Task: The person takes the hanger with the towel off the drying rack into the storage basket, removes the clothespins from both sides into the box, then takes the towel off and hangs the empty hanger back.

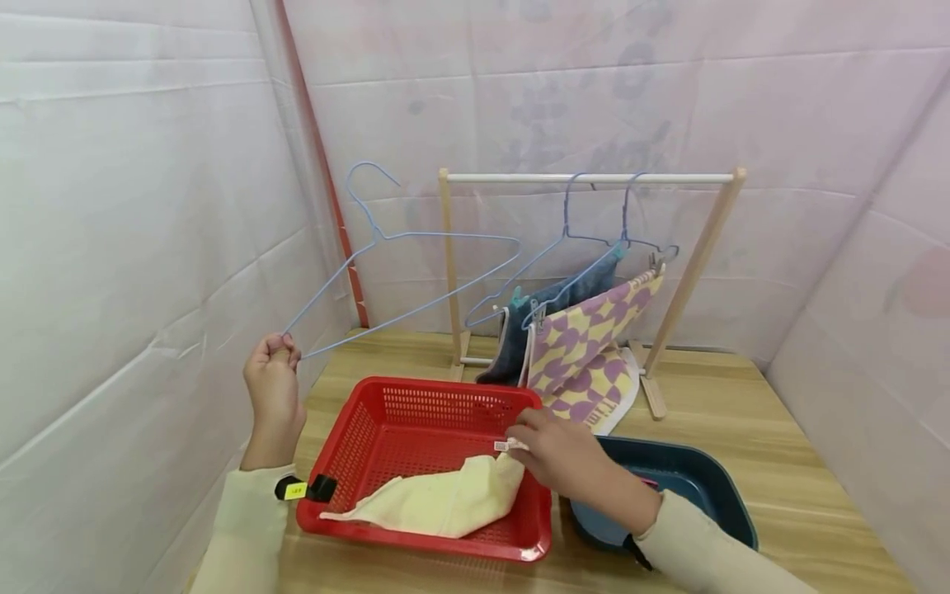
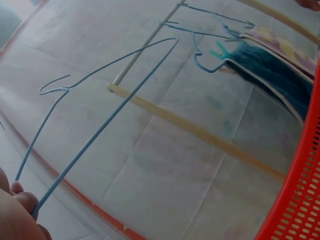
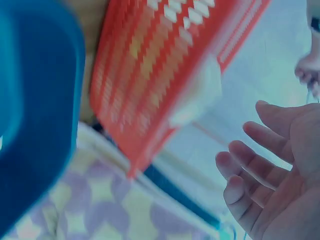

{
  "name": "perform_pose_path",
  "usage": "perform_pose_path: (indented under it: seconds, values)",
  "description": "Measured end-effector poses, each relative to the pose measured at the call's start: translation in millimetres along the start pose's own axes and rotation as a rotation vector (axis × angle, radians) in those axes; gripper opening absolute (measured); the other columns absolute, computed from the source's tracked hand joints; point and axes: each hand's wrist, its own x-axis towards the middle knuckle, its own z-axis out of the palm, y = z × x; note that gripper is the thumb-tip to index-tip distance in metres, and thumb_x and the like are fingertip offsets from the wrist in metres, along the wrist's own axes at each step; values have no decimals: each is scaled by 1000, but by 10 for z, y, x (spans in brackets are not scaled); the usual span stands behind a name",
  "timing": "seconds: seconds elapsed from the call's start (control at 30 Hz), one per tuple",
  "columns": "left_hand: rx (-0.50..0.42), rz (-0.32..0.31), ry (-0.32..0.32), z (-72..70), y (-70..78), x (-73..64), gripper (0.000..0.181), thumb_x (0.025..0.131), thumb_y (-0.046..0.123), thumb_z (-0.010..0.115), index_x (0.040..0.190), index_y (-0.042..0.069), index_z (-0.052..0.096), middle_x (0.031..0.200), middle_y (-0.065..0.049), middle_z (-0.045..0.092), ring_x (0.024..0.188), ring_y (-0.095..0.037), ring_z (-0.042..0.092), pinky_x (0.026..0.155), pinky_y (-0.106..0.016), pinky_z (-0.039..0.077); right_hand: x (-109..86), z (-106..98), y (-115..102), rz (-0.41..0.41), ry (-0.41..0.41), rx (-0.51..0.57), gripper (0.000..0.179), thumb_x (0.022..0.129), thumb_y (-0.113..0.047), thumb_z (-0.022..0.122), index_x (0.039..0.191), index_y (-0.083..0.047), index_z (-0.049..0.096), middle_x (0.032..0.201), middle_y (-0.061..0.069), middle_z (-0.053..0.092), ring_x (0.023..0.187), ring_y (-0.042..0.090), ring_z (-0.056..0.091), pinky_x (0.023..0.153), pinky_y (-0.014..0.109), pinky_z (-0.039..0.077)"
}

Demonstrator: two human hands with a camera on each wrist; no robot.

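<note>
My left hand [image 1: 275, 375] grips one lower corner of a blue wire hanger [image 1: 445, 235], holding it up in the air with its hook at the top. In the left wrist view the fingers close round the hanger's wire [image 2: 95, 140]. A pale yellow cloth [image 1: 445, 499] with a small white tag [image 1: 501, 445] lies crumpled in a red plastic basket [image 1: 453, 384]. Over the basket's right side is my right hand [image 1: 560, 450], near the tag end of the cloth. The right wrist view shows its fingers [image 3: 260, 170] spread and loosely bent, with nothing between them.
Behind the basket stands a wooden rack with a white rail [image 1: 512, 178]. Two blue hangers on it carry a dark blue cloth [image 1: 505, 355] and a purple-and-yellow patterned towel [image 1: 586, 330], held by clips. A dark teal basin [image 1: 712, 470] sits to the right. White sheeting [image 1: 148, 206] encloses the table.
</note>
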Motion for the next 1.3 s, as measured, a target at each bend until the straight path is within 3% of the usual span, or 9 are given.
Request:
perform_pose_path:
  seconds: [0.17, 0.43, 0.73, 0.9, 1.1, 1.2, 1.3]
  values:
    - [-1, 13, 4, 23, -70, 77, 32, 107, 9, 44, 75, 9, 47, 80, 3, 45, 70, -10, 40, 71, -17, 39, 21, -247, 297, 22, 106, -35, 34, 80, -30, 87, 110, -19, 74, 102, 2, 68, 84, 13, 64, 54, 19, 48]
    - [34, 35, -2, 78, -153, 133, 31, 106, 6, 44, 76, 9, 50, 79, 3, 47, 70, -10, 42, 72, -18, 39, 29, -609, 725, 63, 235, -120, 39, 79, -31, 87, 112, -13, 74, 105, 10, 71, 88, 24, 68, 62, 33, 58]
    - [61, 19, 7, 220, -235, 171, 29, 105, 3, 47, 77, 8, 55, 75, 5, 50, 73, -10, 45, 68, -15, 40, 109, -869, 1085, 46, 342, -255, 40, 79, -21, 86, 112, -6, 71, 102, 16, 69, 88, 32, 65, 48, 36, 51]
    - [80, 25, -12, 316, -265, 182, 31, 106, 4, 47, 76, 10, 54, 79, 2, 50, 76, -10, 46, 69, -16, 41, 122, -1064, 1361, 68, 374, -270, 40, 79, -17, 86, 112, -1, 70, 103, 20, 65, 92, 36, 61, 53, 45, 54]
    - [73, 24, -8, 361, -286, 186, 29, 106, 6, 47, 77, 8, 54, 76, 2, 49, 73, -10, 45, 68, -17, 39, 210, -1356, 1720, 206, 317, -286, 42, 88, -15, 77, 124, 1, 62, 114, 27, 60, 85, 43, 59, 47, 48, 49]
    - [84, 14, -17, 388, -306, 177, 30, 106, 7, 46, 77, 9, 54, 74, 5, 48, 72, -10, 44, 66, -18, 37, 267, -1493, 1905, 304, 284, -302, 45, 91, -19, 75, 128, 1, 58, 122, 30, 57, 99, 50, 57, 51, 56, 51]
    - [99, 15, -27, 418, -328, 169, 31, 106, 8, 46, 77, 12, 53, 75, 4, 48, 73, -10, 44, 67, -18, 37, 336, -1618, 2090, 357, 304, -338, 45, 93, -21, 72, 130, 1, 58, 126, 32, 56, 107, 52, 54, 55, 62, 50]
